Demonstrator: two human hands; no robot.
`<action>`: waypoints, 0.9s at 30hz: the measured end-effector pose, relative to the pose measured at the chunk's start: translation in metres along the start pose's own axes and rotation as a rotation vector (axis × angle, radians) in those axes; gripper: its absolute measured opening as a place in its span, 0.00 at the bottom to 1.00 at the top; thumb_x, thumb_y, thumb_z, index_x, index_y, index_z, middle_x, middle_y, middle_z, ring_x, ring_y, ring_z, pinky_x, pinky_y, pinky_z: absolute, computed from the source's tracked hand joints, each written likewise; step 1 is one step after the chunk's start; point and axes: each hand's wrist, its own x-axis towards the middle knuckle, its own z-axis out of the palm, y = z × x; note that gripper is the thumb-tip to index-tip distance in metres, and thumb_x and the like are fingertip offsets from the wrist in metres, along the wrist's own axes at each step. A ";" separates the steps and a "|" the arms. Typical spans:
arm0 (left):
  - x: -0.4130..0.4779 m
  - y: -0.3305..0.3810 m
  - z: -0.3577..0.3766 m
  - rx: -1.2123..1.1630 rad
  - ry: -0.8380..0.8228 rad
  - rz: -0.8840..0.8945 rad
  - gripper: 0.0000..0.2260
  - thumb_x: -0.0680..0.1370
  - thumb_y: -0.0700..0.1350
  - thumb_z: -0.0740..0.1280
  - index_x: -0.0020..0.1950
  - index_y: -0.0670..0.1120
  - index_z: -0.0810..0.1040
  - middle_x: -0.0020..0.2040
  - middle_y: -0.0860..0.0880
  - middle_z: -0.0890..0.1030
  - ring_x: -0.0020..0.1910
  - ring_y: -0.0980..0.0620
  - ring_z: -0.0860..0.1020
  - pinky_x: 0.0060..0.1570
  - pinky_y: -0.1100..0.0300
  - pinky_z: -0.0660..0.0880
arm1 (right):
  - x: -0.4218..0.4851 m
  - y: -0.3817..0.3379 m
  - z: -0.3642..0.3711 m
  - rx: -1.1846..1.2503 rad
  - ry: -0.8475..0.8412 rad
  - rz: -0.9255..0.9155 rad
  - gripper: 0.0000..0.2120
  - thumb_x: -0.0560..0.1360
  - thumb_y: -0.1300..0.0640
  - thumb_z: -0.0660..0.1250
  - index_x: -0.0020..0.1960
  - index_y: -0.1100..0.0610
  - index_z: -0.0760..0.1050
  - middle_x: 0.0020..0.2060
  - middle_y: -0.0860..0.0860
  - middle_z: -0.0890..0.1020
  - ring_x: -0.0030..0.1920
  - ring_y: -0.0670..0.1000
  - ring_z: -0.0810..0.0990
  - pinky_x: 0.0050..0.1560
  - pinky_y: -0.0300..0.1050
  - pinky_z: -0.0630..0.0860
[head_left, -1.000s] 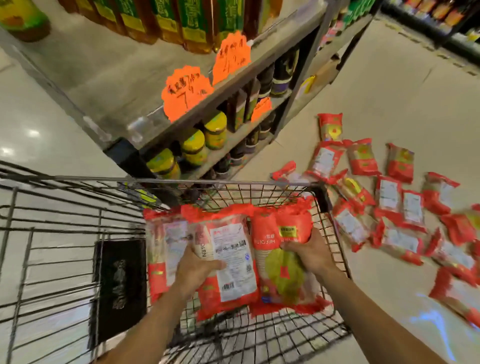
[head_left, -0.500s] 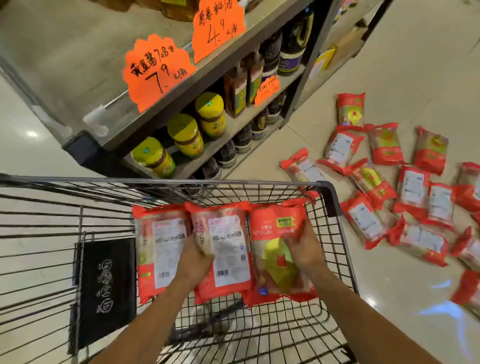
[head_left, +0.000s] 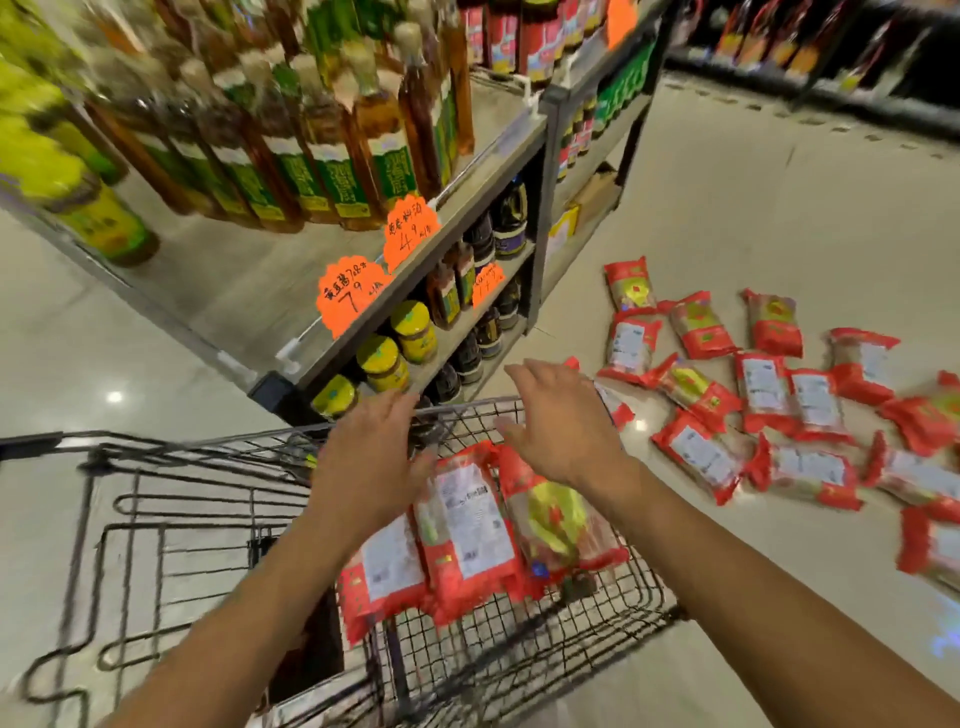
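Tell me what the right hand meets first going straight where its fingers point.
Right hand, open above the shopping cart, points toward the dark jars beyond its front rim; probably those first, if it clears the rim. Depth is unclear.

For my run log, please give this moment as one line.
left hand open above cart | right hand open above cart | three red packets in cart | other packets on floor

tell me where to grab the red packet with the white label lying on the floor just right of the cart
Take the packet across its narrow middle, coming down from above with the open right hand. It lies flat on the floor, label up, long and slim, so thumb and fingers can likely span its long edges; the crimped ends look floppy.
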 end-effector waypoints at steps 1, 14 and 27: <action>-0.005 0.004 -0.020 0.023 0.052 0.039 0.28 0.75 0.55 0.73 0.71 0.44 0.73 0.67 0.42 0.77 0.65 0.39 0.75 0.62 0.45 0.74 | -0.010 -0.011 -0.016 -0.040 0.044 0.009 0.30 0.78 0.41 0.63 0.76 0.54 0.65 0.72 0.56 0.71 0.72 0.59 0.68 0.71 0.56 0.65; -0.105 0.073 -0.177 -0.011 0.377 0.525 0.30 0.78 0.58 0.68 0.75 0.44 0.70 0.69 0.44 0.76 0.68 0.41 0.74 0.65 0.45 0.72 | -0.216 -0.076 -0.156 -0.196 0.439 0.338 0.31 0.79 0.39 0.61 0.77 0.50 0.62 0.70 0.52 0.74 0.69 0.57 0.72 0.69 0.54 0.64; -0.245 0.293 -0.173 -0.083 0.203 1.108 0.32 0.81 0.62 0.61 0.81 0.50 0.59 0.79 0.49 0.66 0.75 0.46 0.66 0.71 0.51 0.65 | -0.512 -0.018 -0.163 -0.171 0.586 0.948 0.28 0.81 0.41 0.59 0.77 0.51 0.62 0.67 0.54 0.76 0.65 0.59 0.75 0.64 0.52 0.69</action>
